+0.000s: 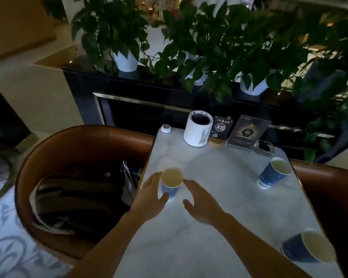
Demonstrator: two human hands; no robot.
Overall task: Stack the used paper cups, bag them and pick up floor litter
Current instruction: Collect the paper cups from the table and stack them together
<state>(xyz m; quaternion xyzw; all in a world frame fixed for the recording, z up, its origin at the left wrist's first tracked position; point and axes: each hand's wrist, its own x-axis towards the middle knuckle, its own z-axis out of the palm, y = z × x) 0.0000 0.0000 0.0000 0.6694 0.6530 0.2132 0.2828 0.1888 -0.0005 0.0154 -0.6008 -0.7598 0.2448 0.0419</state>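
Three blue paper cups with pale insides stand on a white marble table (pixel 219 227). The nearest cup (pixel 171 183) is at the table's left side, upright. My left hand (pixel 151 199) curls around its left side, thumb low against the cup wall, fingers by the rim. My right hand (pixel 199 203) hovers just right of that cup, fingers spread, holding nothing. A second cup (pixel 274 172) stands at the right edge. The third cup (pixel 307 247) sits at the near right corner.
A white cylinder holder (pixel 197 131), a small white button (pixel 165 128), an A10 sign (pixel 221 126), a card stand (pixel 247 132) and an ashtray (pixel 264 146) line the far end. A brown armchair (pixel 54 157) with a bag and papers stands left. Potted plants (pixel 125 59) sit behind.
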